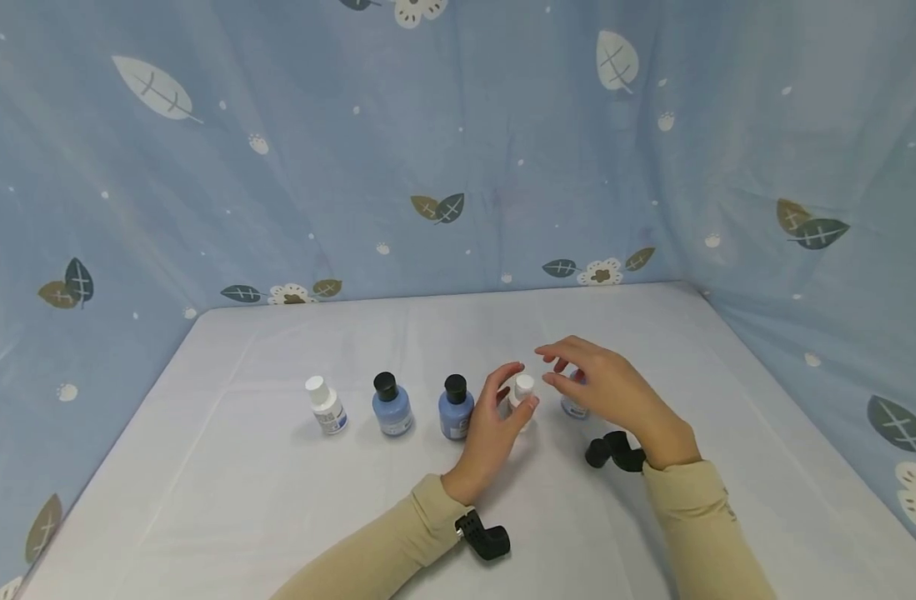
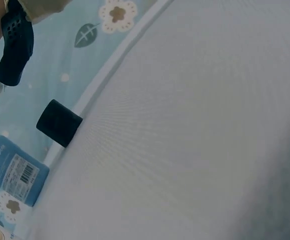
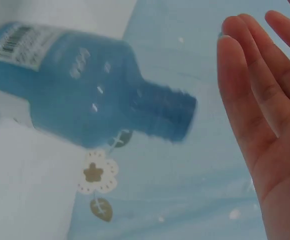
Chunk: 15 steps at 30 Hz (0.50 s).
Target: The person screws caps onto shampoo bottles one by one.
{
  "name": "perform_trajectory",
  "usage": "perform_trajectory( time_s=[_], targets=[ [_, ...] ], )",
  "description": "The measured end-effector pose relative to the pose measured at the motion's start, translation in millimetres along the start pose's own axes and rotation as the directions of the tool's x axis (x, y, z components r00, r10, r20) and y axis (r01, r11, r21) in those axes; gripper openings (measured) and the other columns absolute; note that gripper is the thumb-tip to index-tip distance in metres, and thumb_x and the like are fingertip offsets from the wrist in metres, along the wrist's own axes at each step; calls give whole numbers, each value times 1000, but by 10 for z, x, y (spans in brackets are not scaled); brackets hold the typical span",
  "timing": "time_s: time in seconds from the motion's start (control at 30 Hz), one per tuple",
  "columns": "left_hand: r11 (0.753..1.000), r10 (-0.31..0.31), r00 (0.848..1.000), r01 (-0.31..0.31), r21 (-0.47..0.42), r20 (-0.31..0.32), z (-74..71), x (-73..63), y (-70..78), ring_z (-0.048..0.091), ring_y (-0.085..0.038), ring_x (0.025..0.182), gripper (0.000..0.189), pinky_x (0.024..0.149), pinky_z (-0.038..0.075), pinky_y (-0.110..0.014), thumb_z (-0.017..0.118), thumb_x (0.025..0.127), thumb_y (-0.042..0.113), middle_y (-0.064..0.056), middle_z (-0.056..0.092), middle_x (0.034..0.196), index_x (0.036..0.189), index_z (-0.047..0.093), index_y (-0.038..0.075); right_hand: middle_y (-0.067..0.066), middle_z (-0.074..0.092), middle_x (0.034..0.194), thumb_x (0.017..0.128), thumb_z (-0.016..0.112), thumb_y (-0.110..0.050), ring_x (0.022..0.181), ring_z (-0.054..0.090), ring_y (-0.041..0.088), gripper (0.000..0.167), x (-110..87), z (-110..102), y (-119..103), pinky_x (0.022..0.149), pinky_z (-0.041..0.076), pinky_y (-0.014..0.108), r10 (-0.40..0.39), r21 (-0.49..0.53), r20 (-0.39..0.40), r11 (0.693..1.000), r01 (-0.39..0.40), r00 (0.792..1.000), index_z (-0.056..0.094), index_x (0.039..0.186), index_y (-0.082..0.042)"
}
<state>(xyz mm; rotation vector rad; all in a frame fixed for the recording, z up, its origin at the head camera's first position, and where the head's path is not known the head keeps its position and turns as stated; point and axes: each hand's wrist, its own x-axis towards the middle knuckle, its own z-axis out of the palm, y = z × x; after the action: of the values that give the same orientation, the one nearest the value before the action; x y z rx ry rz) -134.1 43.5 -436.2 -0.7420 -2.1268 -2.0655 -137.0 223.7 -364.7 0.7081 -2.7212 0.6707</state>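
My left hand curls its thumb and fingers round a small white bottle with a white cap; the thumb hides part of its body. My right hand hovers to the right with fingers extended, touching nothing. Beneath it stands an uncapped blue bottle, partly hidden by the fingers. In the right wrist view this blue bottle shows its bare threaded neck, apart from the nearly straight fingers. A black cap sits on the table near the right wrist; the left wrist view shows the cap too.
Left of the left hand stand a blue bottle with a black cap, another blue bottle, and a white bottle. The white table meets a patterned blue curtain. Black cameras are strapped to both wrists.
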Motion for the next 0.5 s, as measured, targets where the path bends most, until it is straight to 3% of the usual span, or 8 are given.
perform_trajectory(
  time_s=[0.13, 0.27, 0.33, 0.5],
  targets=[
    [997, 67, 998, -68, -28, -20, -21, 6, 64, 28, -18, 128, 48, 102, 23, -44, 55, 89, 16, 0, 36, 136, 133, 35, 16, -11, 55, 102, 86, 60, -28, 83, 54, 6, 35, 3, -116, 3, 68, 48, 30, 19, 16, -63, 1000, -18, 998, 55, 119, -21],
    [983, 185, 982, -185, 12, -35, -10, -11, 163, 24, -21, 130, 49, 102, 21, -44, 55, 88, 10, -6, 32, 139, 133, 34, 12, -9, 56, 103, 87, 58, -30, 86, 54, 8, 34, -35, -217, 3, 70, 48, 32, 42, 36, -129, 999, -38, 991, 56, 119, -20],
    [959, 282, 959, -281, 45, -32, 0, -23, 224, 21, -26, 130, 50, 103, 20, -44, 55, 87, 6, -12, 29, 139, 132, 35, 8, -8, 56, 103, 87, 58, -28, 86, 53, 7, 32, -68, -254, 18, 71, 48, 33, 63, 45, -163, 997, -56, 985, 56, 118, -19],
    [863, 493, 870, -490, 123, 9, 21, -42, 384, 27, -30, 125, 42, 101, 24, -41, 52, 86, 5, -16, 34, 133, 126, 40, 5, -9, 57, 103, 88, 58, -22, 89, 52, 4, 29, -195, -296, 81, 73, 46, 31, 94, 48, -221, 995, -86, 971, 58, 116, -19]
  ],
)
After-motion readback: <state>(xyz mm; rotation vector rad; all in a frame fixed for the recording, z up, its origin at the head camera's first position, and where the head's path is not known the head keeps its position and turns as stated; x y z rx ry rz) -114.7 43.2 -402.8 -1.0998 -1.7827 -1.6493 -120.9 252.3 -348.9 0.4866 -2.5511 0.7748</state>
